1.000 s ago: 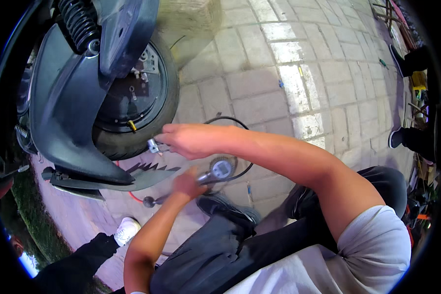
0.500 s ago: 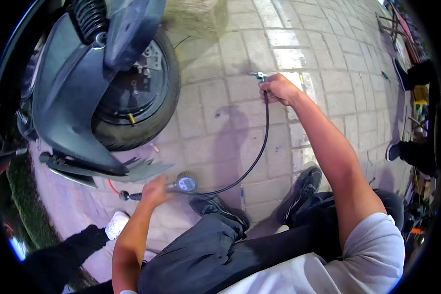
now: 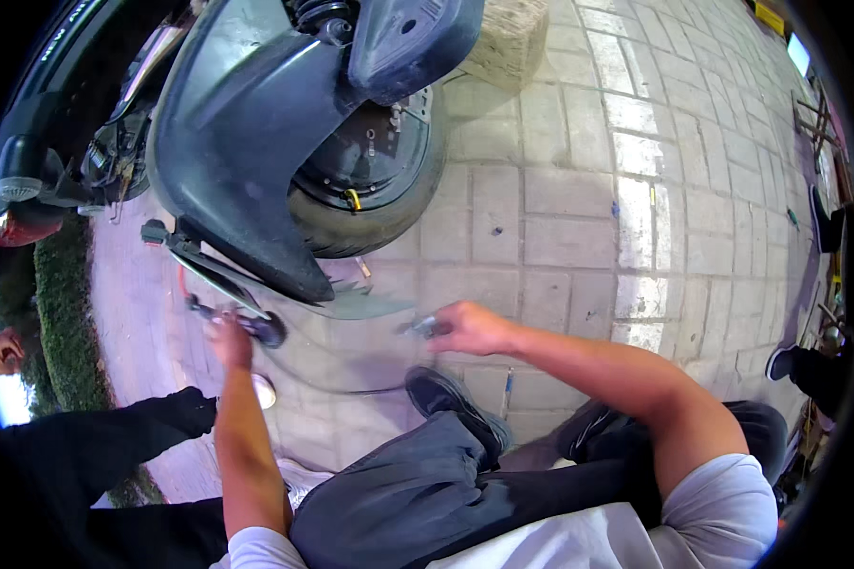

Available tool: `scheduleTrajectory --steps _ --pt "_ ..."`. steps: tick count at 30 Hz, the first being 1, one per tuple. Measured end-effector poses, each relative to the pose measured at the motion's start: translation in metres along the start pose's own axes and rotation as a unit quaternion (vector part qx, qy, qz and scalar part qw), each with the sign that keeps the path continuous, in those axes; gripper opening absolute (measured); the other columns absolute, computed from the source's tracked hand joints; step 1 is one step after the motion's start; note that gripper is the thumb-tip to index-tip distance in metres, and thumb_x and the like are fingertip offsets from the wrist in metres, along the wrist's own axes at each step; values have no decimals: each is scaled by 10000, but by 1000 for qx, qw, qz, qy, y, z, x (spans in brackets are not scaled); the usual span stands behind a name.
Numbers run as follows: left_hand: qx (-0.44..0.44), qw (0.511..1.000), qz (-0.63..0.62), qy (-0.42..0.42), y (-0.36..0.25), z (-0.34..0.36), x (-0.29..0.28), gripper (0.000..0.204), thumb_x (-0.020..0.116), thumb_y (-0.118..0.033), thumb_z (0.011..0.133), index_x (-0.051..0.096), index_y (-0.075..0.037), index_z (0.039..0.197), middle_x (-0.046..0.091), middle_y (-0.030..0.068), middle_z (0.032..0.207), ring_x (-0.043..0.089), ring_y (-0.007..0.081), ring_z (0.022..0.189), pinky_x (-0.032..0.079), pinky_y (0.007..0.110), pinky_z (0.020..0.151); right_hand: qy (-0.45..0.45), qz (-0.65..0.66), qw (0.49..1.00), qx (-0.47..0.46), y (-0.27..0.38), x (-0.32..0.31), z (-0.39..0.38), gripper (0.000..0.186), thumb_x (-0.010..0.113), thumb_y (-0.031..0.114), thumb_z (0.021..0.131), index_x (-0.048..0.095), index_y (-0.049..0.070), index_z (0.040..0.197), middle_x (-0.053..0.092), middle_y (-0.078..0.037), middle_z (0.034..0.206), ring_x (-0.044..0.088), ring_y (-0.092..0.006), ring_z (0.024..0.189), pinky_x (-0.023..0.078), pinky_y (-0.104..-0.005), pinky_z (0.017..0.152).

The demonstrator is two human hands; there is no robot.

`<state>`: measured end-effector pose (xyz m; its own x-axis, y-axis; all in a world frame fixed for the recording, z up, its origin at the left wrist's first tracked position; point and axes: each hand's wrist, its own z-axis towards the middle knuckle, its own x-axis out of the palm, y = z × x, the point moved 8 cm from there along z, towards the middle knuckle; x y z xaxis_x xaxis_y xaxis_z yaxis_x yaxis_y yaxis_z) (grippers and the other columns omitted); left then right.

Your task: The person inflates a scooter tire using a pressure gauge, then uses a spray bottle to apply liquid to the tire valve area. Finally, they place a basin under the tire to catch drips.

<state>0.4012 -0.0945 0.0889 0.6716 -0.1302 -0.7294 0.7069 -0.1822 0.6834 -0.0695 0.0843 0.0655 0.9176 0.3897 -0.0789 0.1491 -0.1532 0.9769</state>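
My left hand (image 3: 228, 341) is closed round the handle of a tyre inflator, whose round gauge (image 3: 269, 329) sticks out to the right, blurred. A red air line (image 3: 182, 277) runs from its far end. In front of my shoe, my right hand (image 3: 473, 329) pinches the metal air chuck (image 3: 425, 327), pointing left. A thin black hose (image 3: 351, 390) sags between the two hands, smeared by motion. Ahead of them stands a scooter wheel with a dark tyre (image 3: 389, 223). A yellow valve cap or stem (image 3: 353, 199) shows at the rim's lower edge. Neither hand touches the wheel.
A dark scooter body panel (image 3: 247, 142) and a mudguard (image 3: 351, 302) overhang the wheel's left side. Behind the wheel stands a tan block (image 3: 508, 43). Another person's dark trouser leg (image 3: 142, 427) is at lower left. More people's feet are at the far right on brick paving (image 3: 569, 190).
My right hand has come back toward me and left with the chuck. The left hand has shifted left with the inflator. The whole view has swung, so the scooter sits further right.
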Motion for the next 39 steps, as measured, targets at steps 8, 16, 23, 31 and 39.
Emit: scheduleTrajectory --steps 8,16,23,31,39 --pt "57 892 -434 113 -59 31 9 420 632 -153 853 534 21 1223 562 245 1232 499 390 1186 383 412 998 50 149 986 58 1 149 59 387 774 209 668 618 17 965 672 -181 908 652 -303 839 506 -411 724" --pt "284 784 -268 483 -203 -70 -51 386 621 -355 781 678 -72 1038 656 196 1078 601 364 1061 476 430 898 7 -289 956 54 -65 23 16 191 619 175 748 671 50 883 671 -194 761 677 -343 775 548 -460 643" --pt "232 784 -443 367 -252 -42 -94 357 616 -282 828 645 -21 1070 668 190 1016 649 290 950 492 362 843 -361 -428 822 104 -82 -157 -19 95 599 106 751 590 48 826 574 -143 874 630 -319 792 512 -449 623" --pt "221 777 -411 423 -272 -59 -127 480 584 -398 862 607 -50 1192 637 185 1150 603 332 1084 461 396 931 -361 -344 863 81 -73 -179 0 101 585 100 739 594 54 828 573 -141 869 628 -314 812 522 -436 654" --pt "249 744 -479 394 -295 -66 -190 451 593 -355 861 609 -12 1153 636 215 1111 612 355 1044 473 416 909 -410 -354 811 221 -67 -326 -57 277 673 240 739 637 71 955 599 -140 938 630 -338 866 518 -458 726"
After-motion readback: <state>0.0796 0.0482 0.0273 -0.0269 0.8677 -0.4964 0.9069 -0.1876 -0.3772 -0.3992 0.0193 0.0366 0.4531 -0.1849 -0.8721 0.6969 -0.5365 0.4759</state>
